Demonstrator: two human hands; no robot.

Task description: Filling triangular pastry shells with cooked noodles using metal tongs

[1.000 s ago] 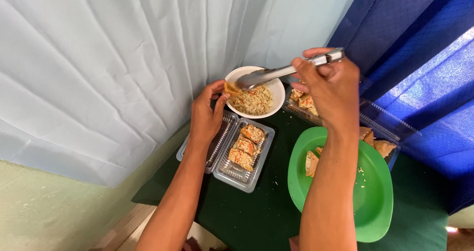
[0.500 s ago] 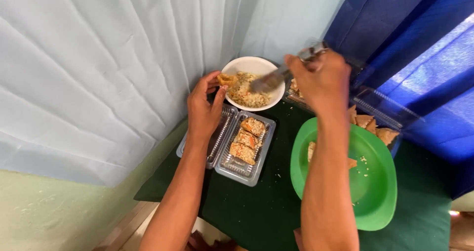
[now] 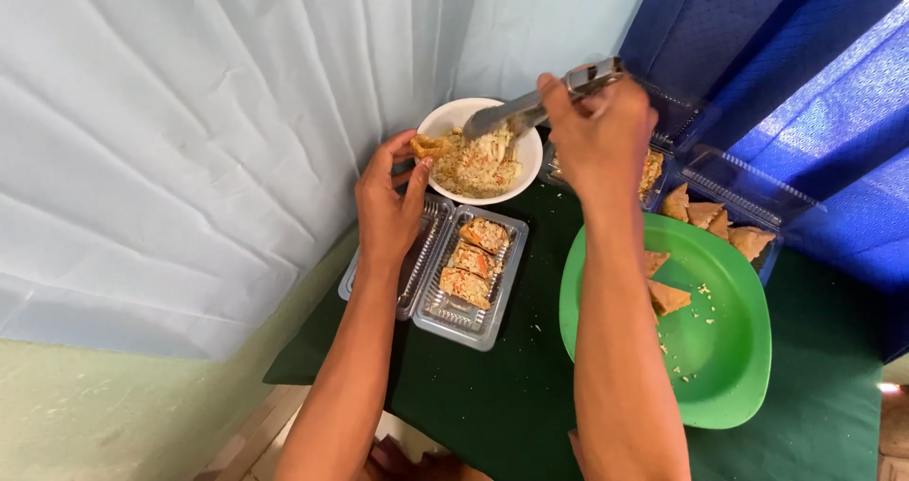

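Looks to me like food stall: draped pale curtain (image 3: 189, 112), blue cloth (image 3: 805, 74), clear plastic takeaway trays (image 3: 469, 296), green-clothed table (image 3: 511, 396).

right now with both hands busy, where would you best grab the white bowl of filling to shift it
Take the white bowl by its near right rim, coming from the front right over the green cloth. That rim arc is bare. The left hand with a pastry piece crowds the left rim, the tongs in the right hand reach in over the back, and the curtain hangs close behind.
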